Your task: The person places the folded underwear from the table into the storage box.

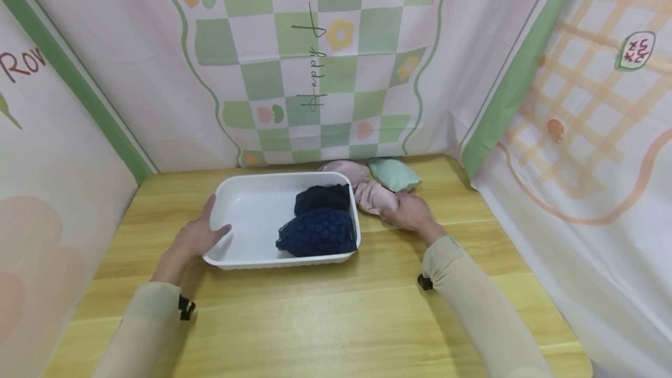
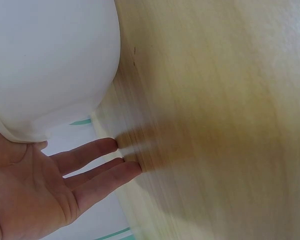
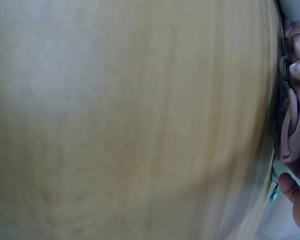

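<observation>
Between hands (image 1: 195,237), white tray (image 1: 252,220) lengthwise left-to-right

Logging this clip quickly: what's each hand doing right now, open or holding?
Left hand: open, fingers straight, thumb over the white tray.
Right hand: closed, holding a pink cloth bundle.

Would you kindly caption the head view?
Left hand holding white tray with navy drawstring pouch; right hand gripping pink fabric bundle.
</observation>
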A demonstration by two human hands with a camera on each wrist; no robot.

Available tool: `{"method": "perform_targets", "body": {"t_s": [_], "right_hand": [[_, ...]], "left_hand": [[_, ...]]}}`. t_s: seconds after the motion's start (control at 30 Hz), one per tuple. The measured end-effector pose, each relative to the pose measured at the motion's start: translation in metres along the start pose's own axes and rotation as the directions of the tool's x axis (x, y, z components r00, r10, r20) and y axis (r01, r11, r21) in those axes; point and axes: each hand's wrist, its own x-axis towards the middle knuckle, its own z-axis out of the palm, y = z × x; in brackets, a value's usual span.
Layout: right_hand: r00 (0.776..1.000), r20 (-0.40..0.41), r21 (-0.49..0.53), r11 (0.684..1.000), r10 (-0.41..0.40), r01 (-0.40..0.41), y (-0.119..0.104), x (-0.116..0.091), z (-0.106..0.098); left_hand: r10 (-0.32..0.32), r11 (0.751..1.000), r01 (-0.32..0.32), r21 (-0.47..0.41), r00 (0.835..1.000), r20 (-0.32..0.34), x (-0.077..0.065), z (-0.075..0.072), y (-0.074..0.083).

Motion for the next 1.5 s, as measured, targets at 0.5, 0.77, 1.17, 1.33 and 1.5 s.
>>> {"method": "perform_targets", "body": {"t_s": [0.5, 0.77, 1.17, 1.33, 1.5], "right_hand": [[0.999, -0.034, 0.063, 0.998, 0.014, -0.012, -0.004, -0.004, -0.003], [0.999, -0.046, 0.077, 0.997, 0.028, -0.025, -0.005, -0.003, -0.007], [0.998, -0.062, 0.077, 0.997, 0.013, -0.008, -0.007, -0.001, -0.015], [0.997, -0.082, 0.089, 0.996, 0.007, 0.001, -0.01, 0.001, -0.02], [0.995, -0.097, 0.1, 0.995, 0.001, 0.008, -0.013, 0.003, -0.025]], "left_hand": [[0.006, 1.0, -0.006, 0.01, 1.0, -0.005, 0.0, 0.0, 0.0], [-0.003, 1.0, 0.003, 0.016, 1.0, 0.001, 0.001, 0.0, 0.0], [-0.008, 1.0, 0.008, 0.012, 1.0, 0.002, 0.001, 0.0, 0.0], [-0.016, 1.0, 0.016, 0.004, 1.0, 0.008, 0.001, 0.0, 0.0], [-0.014, 1.0, 0.014, 0.004, 1.0, 0.009, 0.001, 0.0, -0.001]]}}
